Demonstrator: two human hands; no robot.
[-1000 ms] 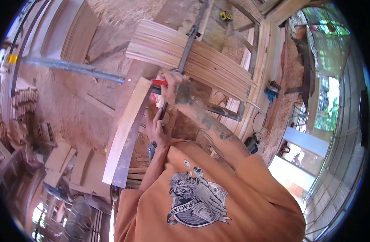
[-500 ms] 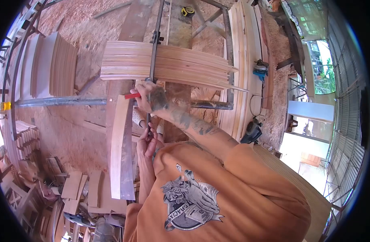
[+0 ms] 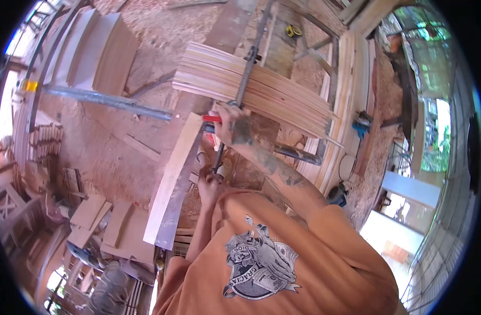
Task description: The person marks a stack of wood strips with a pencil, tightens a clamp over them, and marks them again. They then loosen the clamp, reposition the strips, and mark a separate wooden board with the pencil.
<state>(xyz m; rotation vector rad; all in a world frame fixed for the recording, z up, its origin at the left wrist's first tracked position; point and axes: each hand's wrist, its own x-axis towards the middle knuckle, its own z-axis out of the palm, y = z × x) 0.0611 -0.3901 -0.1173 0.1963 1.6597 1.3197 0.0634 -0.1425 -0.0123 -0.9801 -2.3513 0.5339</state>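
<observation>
A long steel bar clamp (image 3: 244, 81) crosses a stack of thin wooden strips (image 3: 282, 97). My right hand (image 3: 230, 123) is closed around the clamp just below the stack, and a red stick (image 3: 211, 118), perhaps a carpenter's pencil, juts out from its fingers. Lower down, my left hand (image 3: 211, 182) is wrapped round the near end of the clamp, at its handle, back of the hand upward. Left of both hands lies a long pale board (image 3: 173, 184), its top end close to the red stick.
A metal pipe (image 3: 109, 103) runs across at left. Curved panels (image 3: 112, 52) stand behind it. A yellow tape measure (image 3: 293, 31) lies at the top, and a blue power tool (image 3: 362, 125) at right. Wood offcuts (image 3: 88, 215) lie lower left; sawdust covers the ground.
The view has turned, so the scene appears tilted and shifted right. My left hand has rolled over on the clamp handle, from palm showing to knuckles up. My right hand keeps its hold.
</observation>
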